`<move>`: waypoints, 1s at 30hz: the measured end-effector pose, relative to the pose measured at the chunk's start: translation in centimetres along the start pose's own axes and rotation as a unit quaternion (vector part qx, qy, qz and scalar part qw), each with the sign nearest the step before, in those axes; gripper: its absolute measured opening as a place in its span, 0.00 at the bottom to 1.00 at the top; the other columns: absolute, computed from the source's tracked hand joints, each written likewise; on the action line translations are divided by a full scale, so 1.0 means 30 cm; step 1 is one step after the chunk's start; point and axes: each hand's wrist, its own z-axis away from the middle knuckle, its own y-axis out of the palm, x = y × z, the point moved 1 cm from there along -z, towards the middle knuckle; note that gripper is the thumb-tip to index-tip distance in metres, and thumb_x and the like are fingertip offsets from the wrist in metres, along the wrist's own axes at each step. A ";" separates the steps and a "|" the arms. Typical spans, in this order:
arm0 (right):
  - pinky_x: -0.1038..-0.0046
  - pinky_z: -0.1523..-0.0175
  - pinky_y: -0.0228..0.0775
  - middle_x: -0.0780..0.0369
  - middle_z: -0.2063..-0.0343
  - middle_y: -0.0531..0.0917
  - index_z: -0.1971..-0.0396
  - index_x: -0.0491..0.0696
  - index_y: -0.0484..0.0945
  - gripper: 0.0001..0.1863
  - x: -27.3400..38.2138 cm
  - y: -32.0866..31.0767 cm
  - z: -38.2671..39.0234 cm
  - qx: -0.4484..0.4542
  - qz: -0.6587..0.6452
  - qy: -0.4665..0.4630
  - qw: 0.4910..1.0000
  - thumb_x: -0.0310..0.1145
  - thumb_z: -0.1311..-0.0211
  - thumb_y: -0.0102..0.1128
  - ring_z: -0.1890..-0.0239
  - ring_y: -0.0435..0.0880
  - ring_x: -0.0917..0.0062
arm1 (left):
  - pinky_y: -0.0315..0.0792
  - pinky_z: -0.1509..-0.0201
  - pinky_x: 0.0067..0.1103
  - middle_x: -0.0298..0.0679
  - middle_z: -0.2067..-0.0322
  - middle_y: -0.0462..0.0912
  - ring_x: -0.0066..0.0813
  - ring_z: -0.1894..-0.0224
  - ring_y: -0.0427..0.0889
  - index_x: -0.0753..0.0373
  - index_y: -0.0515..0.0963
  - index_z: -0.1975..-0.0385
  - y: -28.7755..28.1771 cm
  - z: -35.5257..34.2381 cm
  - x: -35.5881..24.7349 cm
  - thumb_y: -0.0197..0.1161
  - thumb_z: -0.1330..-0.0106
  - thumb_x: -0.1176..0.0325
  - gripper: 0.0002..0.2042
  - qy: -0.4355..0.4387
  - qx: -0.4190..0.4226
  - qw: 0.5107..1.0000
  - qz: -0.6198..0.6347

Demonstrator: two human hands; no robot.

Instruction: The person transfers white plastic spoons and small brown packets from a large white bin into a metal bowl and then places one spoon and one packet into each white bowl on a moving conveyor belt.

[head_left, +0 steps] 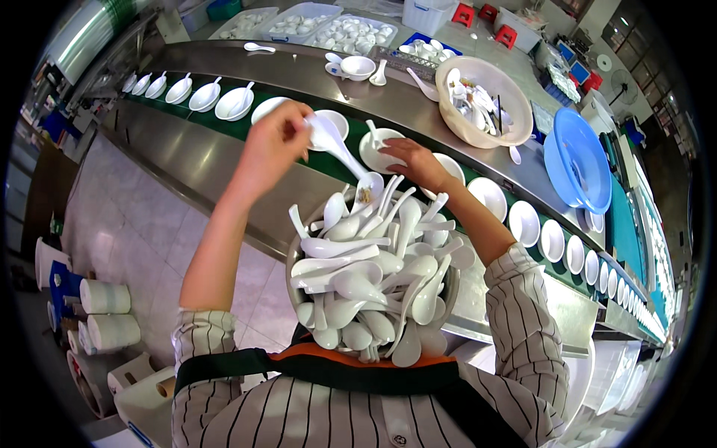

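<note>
My left hand [275, 145], smeared by motion, has its fingertips pinched at the broad end of a white soup spoon [328, 140]. That spoon slants down toward a heap of white spoons [366, 276] in a round container in front of my chest. One spoon bowl [367, 191] at the heap's far edge shows brownish specks. My right hand [418, 163] grips the near-right rim of a small white bowl [370, 158] on the green conveyor belt [240, 127]. A spoon [373, 133] stands tilted inside that bowl. Farther left on the belt, bowls [234, 104] have spoons laid in them.
Bowls without spoons [524, 224] line the belt to the right. On the steel ledge stand a beige basin [515, 123] of spoons and a blue basin [560, 160]. Crates of white ware [351, 36] and red stools [506, 36] are beyond. Paper rolls [104, 296] stand at lower left.
</note>
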 end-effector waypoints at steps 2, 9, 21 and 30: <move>0.70 0.53 0.69 0.58 0.58 0.77 0.57 0.48 0.74 0.19 0.084 -0.082 -0.065 -0.052 -0.095 0.058 0.992 0.30 0.53 0.62 0.59 0.77 0.64 | 0.70 0.74 0.16 0.45 0.66 0.72 0.24 0.77 0.75 0.66 0.63 0.75 -0.104 -0.092 0.142 0.51 0.44 0.81 0.05 -0.060 -0.069 0.996 0.011; 0.74 0.65 0.71 0.64 0.75 0.78 0.70 0.51 0.78 0.09 0.431 -0.190 -0.120 0.058 -0.013 -0.106 0.993 0.32 0.55 0.62 0.70 0.78 0.73 | 0.73 0.77 0.22 0.43 0.80 0.76 0.29 0.77 0.80 0.68 0.72 0.70 -0.237 -0.182 0.618 0.55 0.45 0.77 0.04 -0.120 -0.346 0.912 -0.185; 0.73 0.52 0.70 0.56 0.55 0.74 0.43 0.43 0.59 0.33 0.136 -0.267 0.030 -0.201 -0.435 0.322 0.817 0.53 0.41 0.47 0.56 0.77 0.71 | 0.66 0.71 0.18 0.34 0.80 0.75 0.19 0.77 0.71 0.66 0.75 0.74 0.041 -0.001 -0.016 0.62 0.46 0.67 0.09 -0.114 0.214 0.964 -0.110; 0.82 0.68 0.68 0.66 0.77 0.79 0.72 0.42 0.76 0.07 0.270 -0.306 -0.028 0.126 -0.279 0.210 0.928 0.29 0.47 0.61 0.73 0.75 0.86 | 0.68 0.71 0.13 0.33 0.76 0.78 0.15 0.74 0.74 0.65 0.76 0.73 0.009 -0.003 -0.139 0.61 0.50 0.77 0.05 -0.043 0.227 0.965 -0.127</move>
